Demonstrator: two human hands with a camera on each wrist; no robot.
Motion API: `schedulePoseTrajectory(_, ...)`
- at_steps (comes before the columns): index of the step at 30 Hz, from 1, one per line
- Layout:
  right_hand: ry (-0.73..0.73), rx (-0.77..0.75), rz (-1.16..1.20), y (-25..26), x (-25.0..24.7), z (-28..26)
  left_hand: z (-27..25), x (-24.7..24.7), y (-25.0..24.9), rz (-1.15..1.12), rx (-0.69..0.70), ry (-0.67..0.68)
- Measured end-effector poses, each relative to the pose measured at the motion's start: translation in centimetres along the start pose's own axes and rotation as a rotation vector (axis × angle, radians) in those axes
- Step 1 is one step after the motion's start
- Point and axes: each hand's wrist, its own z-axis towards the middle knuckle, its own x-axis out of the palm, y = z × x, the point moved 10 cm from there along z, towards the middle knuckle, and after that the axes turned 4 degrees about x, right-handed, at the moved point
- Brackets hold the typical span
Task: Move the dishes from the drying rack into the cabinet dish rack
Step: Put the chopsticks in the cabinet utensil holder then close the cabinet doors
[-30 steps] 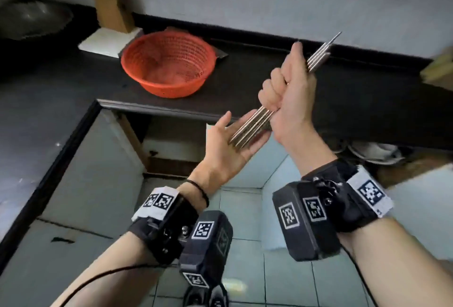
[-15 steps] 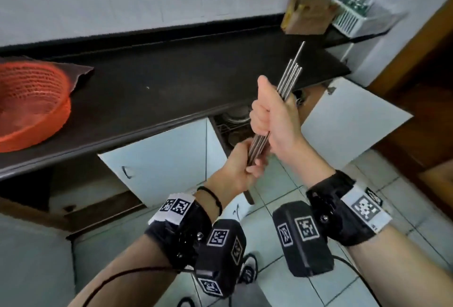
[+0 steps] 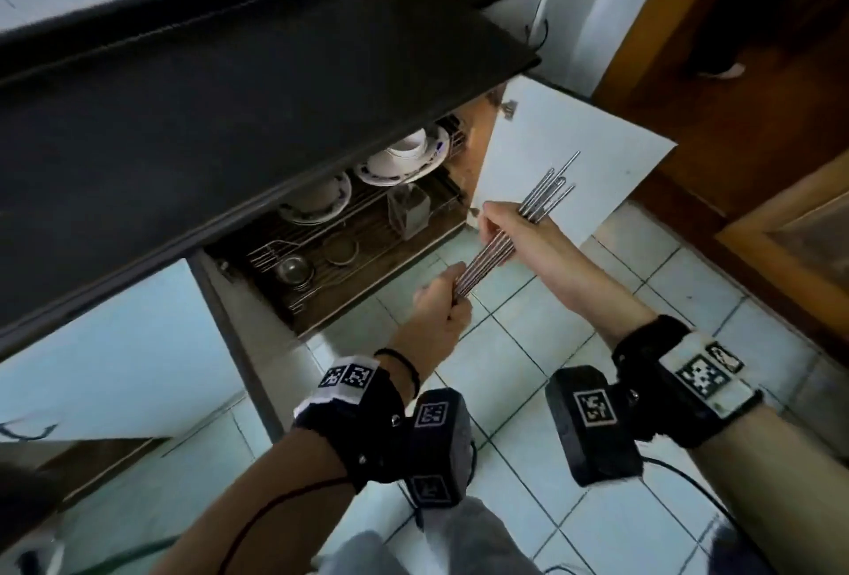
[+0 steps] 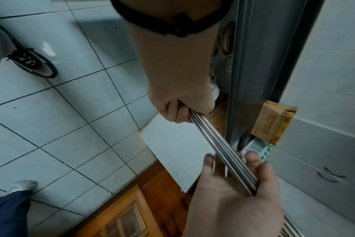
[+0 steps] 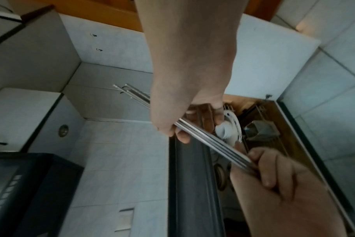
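Steel chopsticks, thin, round and smooth, are being held as one tight bundle by both hands in front of the open cabinet. The right hand is curling its fingers around the middle of the bundle, knuckles toward the cabinet, and the uneven tips are sticking out past it over the white cabinet door. The left hand is closing round the lower ends, with the thumb pressing the rods against the fingers in the left wrist view. Both forearms are reaching forward and are wearing black straps with printed square markers.

Just beyond the hands, the cabinet dish rack, made of metal wire, is sitting under the front edge of the dark countertop. White plates with blue rim patterns and a cup are resting at its back right corner, a boxy metal holder is standing near its middle, and small round steel bowls are lying at its front left corner. The countertop's edge is hiding the rack's rear part. Motion blur is making the exact number of chopsticks hard to count.
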Motion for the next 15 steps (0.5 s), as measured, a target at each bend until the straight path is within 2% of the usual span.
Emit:
schedulePoseTrajectory(3,-0.023,0.12,-0.065,-3.6,-3.5,2.6,3.8,0.8,1.6,-0.134,-0.087,-0.097)
schedulePoseTrajectory(6,0.035,0.149,-0.01,-5.5,-4.1,4.9,6.4,0.7,2.7,-0.133,-0.124,-0.179)
schedulePoseTrajectory(9,0.106,0.186,0.026,-6.6,-3.8,7.6,9.0,0.1,3.2,-0.223,-0.158,-0.265)
schedulePoseTrajectory(11,0.159,0.191,0.029,-7.0,-3.2,9.4,10.4,-0.3,3.2,-0.253,-0.175,-0.296)
schedulePoseTrajectory(15,0.174,0.226,-0.088,-7.8,-3.4,13.8,13.7,0.0,3.1,-0.256,-0.203,-0.303)
